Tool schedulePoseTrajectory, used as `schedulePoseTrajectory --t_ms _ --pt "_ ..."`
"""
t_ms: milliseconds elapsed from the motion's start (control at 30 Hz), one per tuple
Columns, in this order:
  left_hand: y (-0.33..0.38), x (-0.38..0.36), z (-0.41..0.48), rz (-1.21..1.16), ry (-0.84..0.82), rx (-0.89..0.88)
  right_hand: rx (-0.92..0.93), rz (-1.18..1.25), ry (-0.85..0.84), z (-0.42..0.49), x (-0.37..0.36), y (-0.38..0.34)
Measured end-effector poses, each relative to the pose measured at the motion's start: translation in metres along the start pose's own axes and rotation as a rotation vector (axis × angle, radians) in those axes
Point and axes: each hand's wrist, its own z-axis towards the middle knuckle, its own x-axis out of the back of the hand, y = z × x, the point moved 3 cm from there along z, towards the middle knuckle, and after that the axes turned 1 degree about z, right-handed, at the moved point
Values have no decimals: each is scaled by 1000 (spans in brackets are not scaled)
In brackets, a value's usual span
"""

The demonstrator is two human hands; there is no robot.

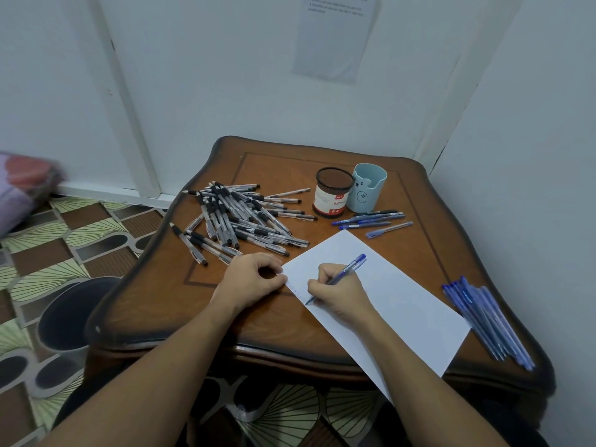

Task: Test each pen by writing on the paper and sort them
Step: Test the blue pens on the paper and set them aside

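The testing step is in hand: the right hand (338,293) grips a blue pen (350,269) in a writing hold, fingers curled round the barrel, its tip down on the near left edge of the paper (396,295), where a short line of faint marks runs along that edge. The left hand (251,280) rests at the sheet's corner with fingers curled; it seems to steady the paper, though whether it pinches the edge I cannot tell. Once the mark shows, the next move probably calls for laying this pen with its kind, likely the blue row (487,321) just beside the sheet's right side or the few blue pens (371,219) in front of the cups, then drawing another from the black-grip heap (238,217) on the table (290,166). The brown mesh cup (333,196) and the pale blue bear cup (369,191) stand touching; no pen sticks out of either.
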Motion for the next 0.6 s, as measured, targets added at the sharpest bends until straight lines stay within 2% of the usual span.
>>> schedulePoseTrajectory --t_ms 600 --pt "0 -1 0 8 -2 15 41 7 2 -1 2 -3"
